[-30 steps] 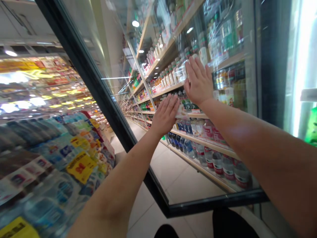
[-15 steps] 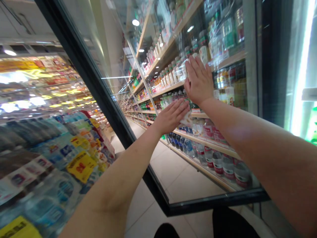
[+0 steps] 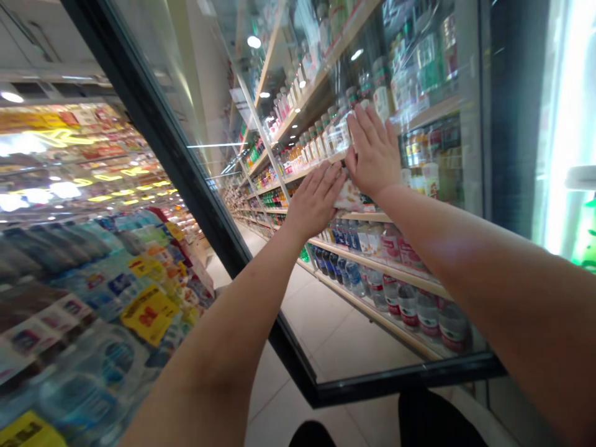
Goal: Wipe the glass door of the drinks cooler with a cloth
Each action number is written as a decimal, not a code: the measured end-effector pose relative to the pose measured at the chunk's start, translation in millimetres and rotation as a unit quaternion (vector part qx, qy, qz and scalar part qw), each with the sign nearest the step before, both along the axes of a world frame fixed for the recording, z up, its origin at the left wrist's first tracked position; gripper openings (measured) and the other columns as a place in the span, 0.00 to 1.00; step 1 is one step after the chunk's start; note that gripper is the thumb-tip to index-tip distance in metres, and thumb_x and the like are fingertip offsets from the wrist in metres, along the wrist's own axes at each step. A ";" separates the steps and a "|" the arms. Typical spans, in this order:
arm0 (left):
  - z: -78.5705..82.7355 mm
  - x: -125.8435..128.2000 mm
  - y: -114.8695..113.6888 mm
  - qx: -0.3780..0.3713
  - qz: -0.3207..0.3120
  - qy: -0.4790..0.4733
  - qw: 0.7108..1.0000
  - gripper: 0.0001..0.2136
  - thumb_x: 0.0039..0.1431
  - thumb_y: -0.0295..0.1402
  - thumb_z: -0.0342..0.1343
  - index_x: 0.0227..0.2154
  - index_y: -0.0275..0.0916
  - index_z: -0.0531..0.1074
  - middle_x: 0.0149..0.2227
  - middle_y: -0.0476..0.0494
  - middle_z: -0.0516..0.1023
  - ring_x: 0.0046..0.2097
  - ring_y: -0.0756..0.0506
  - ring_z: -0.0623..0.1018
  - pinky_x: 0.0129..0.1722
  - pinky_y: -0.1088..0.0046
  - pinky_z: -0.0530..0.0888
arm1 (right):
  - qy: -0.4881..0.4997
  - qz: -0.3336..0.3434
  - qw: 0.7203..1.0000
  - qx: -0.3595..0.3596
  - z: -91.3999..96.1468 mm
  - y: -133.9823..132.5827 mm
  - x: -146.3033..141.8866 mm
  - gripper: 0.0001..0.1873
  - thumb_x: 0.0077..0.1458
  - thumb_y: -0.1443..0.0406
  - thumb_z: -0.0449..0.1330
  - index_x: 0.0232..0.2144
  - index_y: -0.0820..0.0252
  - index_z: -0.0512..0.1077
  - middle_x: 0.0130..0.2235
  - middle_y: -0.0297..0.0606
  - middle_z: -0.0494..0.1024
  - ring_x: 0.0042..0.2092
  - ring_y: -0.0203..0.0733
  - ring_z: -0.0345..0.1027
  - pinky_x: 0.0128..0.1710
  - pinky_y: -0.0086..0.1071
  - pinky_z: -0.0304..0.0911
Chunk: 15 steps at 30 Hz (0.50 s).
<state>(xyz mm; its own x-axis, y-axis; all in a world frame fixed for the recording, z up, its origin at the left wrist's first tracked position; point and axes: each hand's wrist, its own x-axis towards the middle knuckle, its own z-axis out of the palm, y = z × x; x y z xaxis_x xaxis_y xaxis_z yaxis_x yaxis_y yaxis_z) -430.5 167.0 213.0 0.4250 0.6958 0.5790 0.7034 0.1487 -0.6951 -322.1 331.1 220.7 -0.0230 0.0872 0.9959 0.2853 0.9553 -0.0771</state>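
Note:
A black-framed glass door (image 3: 395, 377) stands open at an angle in front of me. My left hand (image 3: 313, 202) lies with fingers stretched upward, pressing a pale, patterned wiping cloth (image 3: 349, 197) against the pane. Part of the cloth is hidden under that hand; the rest shows at its right side, below my other palm. Higher and to the right, my right hand (image 3: 372, 152) rests flat on the glass, fingers extended and nothing visible in it.
Bottle-filled shelves (image 3: 391, 270) show through the pane. Stacked packs of bottled water (image 3: 88, 354) with yellow price signs (image 3: 149, 315) stand left of the door. A bright cooler light (image 3: 565, 124) glows at right. Pale floor tiles (image 3: 326, 310) lie below.
My left hand has slid up the glass and slightly left, and the cloth has moved up with it. My right hand stays nearly in place.

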 end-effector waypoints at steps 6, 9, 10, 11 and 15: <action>17.4 -1.7 -2.0 0.121 -0.006 -0.106 0.987 0.33 0.70 0.44 0.48 0.72 0.37 0.49 0.74 0.35 0.51 0.75 0.34 0.45 0.74 0.47 0.43 | -0.014 0.000 1.000 -0.004 -0.6 -4.5 6.3 0.32 0.65 0.64 0.46 0.70 0.61 0.55 0.73 0.37 0.52 0.74 0.45 0.42 0.73 0.53 0.40; 3.2 -1.4 -0.6 0.119 -0.011 -0.097 0.988 0.32 0.71 0.43 0.47 0.72 0.37 0.49 0.74 0.35 0.52 0.75 0.35 0.45 0.74 0.47 0.46 | -0.017 -0.001 1.000 -0.007 -0.4 -5.0 7.2 0.32 0.65 0.64 0.45 0.70 0.62 0.55 0.73 0.38 0.52 0.74 0.45 0.42 0.73 0.52 0.40; -1.4 -1.6 -2.0 0.100 -0.008 -0.082 0.992 0.31 0.71 0.43 0.47 0.72 0.37 0.50 0.73 0.35 0.53 0.75 0.35 0.45 0.74 0.47 0.48 | -0.018 0.001 1.000 -0.009 -0.2 -4.8 6.8 0.32 0.65 0.64 0.45 0.70 0.62 0.55 0.73 0.39 0.52 0.74 0.45 0.42 0.73 0.52 0.40; -4.4 -2.1 -4.6 0.075 -0.003 -0.063 0.995 0.31 0.71 0.42 0.47 0.71 0.36 0.51 0.73 0.34 0.54 0.75 0.35 0.46 0.74 0.48 0.49 | -0.016 0.001 1.000 -0.010 0.0 -4.3 6.2 0.32 0.65 0.63 0.45 0.70 0.62 0.55 0.73 0.39 0.52 0.74 0.46 0.42 0.73 0.53 0.40; 5.4 -8.5 -21.4 0.014 0.016 -0.013 1.000 0.30 0.70 0.44 0.49 0.70 0.37 0.55 0.72 0.35 0.57 0.74 0.35 0.52 0.74 0.50 0.48 | -0.014 0.000 1.000 -0.006 0.8 -3.3 4.5 0.33 0.64 0.64 0.47 0.70 0.63 0.55 0.73 0.40 0.53 0.74 0.47 0.43 0.73 0.53 0.40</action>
